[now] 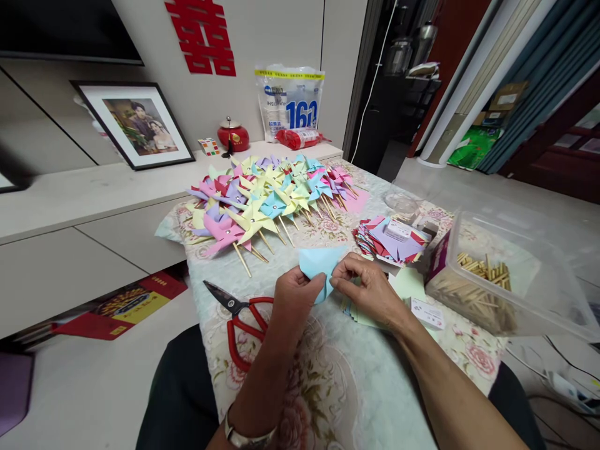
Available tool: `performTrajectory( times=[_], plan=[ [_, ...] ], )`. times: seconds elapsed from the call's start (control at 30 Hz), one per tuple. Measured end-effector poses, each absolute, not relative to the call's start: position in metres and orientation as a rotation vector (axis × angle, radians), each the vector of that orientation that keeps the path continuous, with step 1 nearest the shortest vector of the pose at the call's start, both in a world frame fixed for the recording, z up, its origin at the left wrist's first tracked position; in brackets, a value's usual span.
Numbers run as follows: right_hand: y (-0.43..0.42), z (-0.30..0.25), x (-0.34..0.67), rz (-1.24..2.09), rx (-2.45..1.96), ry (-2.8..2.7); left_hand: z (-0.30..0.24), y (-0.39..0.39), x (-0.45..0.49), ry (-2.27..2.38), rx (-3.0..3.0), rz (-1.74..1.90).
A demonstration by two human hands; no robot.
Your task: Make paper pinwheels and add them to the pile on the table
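A light blue piece of paper [321, 259] is held up over the table, its top edge curved and partly folded. My left hand [297, 294] pinches its left and lower side, the thumb lying across the front. At the right edge, my right hand [368, 287] has its fingertips closed on the same paper. Red-handled scissors [233, 340] lie beside my left forearm with the blades apart. Beneath my right hand a stack of pale paper sheets [363, 317] is partly hidden. Finished paper pinwheels [253, 219] on sticks are heaped beyond my hands.
A clear plastic bin [546, 275] of short wooden sticks [487, 278] stands on the right. Near it are coloured cut papers [398, 247] and a small white box [426, 312]. Behind the flowered tablecloth [370, 375], a white cabinet [56, 203] holds a framed photo [140, 125].
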State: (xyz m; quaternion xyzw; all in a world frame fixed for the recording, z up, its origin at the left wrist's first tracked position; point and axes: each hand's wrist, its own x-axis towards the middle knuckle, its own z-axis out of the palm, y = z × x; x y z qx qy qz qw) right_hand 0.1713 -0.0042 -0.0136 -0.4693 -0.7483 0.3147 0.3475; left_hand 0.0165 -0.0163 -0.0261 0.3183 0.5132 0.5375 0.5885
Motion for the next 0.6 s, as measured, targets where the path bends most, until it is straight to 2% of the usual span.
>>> performTrajectory(
  times=[0.6],
  plan=[
    [-0.005, -0.016, 0.168, 0.667, -1.3, -1.942, -0.038, -0.014, 0.017, 1.295, 0.905, 1.251]
  ],
)
